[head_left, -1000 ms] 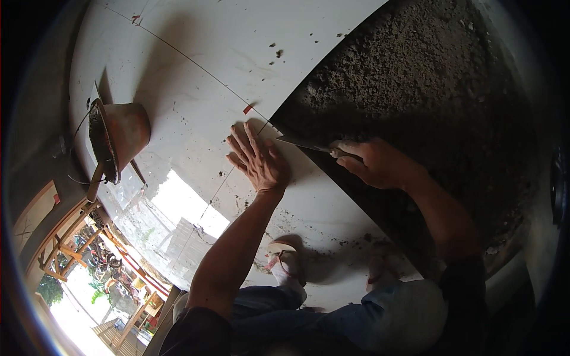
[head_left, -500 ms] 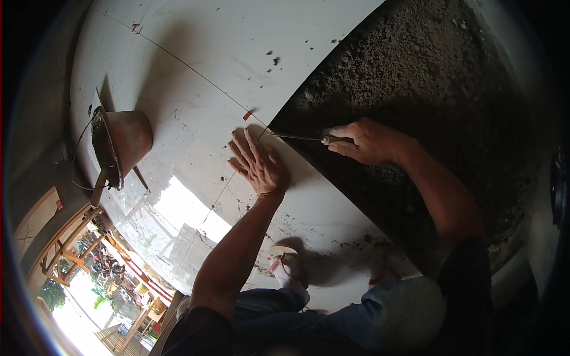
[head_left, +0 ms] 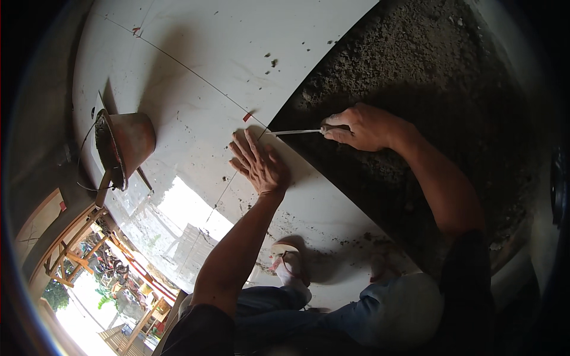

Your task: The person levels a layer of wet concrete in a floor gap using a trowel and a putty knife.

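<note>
My left hand (head_left: 261, 166) lies flat on the pale floor tile (head_left: 237, 53) with its fingers spread, close to a tile corner where two joints meet. In my right hand (head_left: 368, 127), thumb and fingers pinch the end of a thin, whitish strip (head_left: 294, 132). That strip stretches leftward to the tile corner by my left fingertips; I cannot tell its exact kind. Beneath my right hand is a bed of rough, dark mortar (head_left: 404, 65), bordered by the tile edges. A small red tile spacer (head_left: 247, 117) stands in the joint just beyond my left fingers.
A mortar-stained bucket (head_left: 133, 139) lies tipped on its side at the left, with a wooden-handled tool (head_left: 103, 188) by its mouth. Farther along the joint is another red spacer (head_left: 136, 31). Mortar crumbs dot the tiles. My sandalled foot (head_left: 288, 264) rests nearby.
My right hand has risen slightly away from me, tilting the strip, which now looks pale instead of dark. My left hand stays in place.
</note>
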`<state>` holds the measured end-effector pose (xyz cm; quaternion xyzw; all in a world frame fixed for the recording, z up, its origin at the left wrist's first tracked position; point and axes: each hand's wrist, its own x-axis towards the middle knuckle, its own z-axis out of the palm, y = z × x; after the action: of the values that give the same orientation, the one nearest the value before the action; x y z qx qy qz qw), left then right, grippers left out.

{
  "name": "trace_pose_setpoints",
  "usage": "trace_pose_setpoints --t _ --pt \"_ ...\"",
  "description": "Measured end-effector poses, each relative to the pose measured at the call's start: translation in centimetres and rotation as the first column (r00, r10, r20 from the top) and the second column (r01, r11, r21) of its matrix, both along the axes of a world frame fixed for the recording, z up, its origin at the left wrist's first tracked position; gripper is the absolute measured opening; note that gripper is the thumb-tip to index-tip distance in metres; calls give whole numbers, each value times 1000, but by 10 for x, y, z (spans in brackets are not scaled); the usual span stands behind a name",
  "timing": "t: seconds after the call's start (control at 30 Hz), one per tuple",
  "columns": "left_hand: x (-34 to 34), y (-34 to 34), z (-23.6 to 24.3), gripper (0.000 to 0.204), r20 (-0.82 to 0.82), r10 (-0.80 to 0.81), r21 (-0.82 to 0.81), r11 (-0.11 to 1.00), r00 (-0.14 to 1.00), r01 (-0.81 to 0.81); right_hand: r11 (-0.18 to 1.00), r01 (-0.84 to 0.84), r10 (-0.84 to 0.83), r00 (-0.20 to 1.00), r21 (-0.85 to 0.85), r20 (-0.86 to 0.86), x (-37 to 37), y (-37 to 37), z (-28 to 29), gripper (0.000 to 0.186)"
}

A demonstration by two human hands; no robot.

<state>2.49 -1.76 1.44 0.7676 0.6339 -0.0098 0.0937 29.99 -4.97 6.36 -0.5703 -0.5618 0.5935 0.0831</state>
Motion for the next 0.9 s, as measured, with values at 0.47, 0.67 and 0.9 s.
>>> trace_pose_setpoints --t 0.47,0.67,0.9 --pt "-4 -3 4 65 -24 -4 -10 1000 1000 4 937 118 -89 991 329 -102 -21 -37 -25 41" --pt "-5 -3 3 64 -27 15 -52 999 1000 -16 967 57 -29 993 249 -113 -13 -18 -23 40" --pt "-2 -3 4 66 -11 16 -33 999 1000 -16 992 12 -10 1000 125 -13 -15 -8 -16 39"
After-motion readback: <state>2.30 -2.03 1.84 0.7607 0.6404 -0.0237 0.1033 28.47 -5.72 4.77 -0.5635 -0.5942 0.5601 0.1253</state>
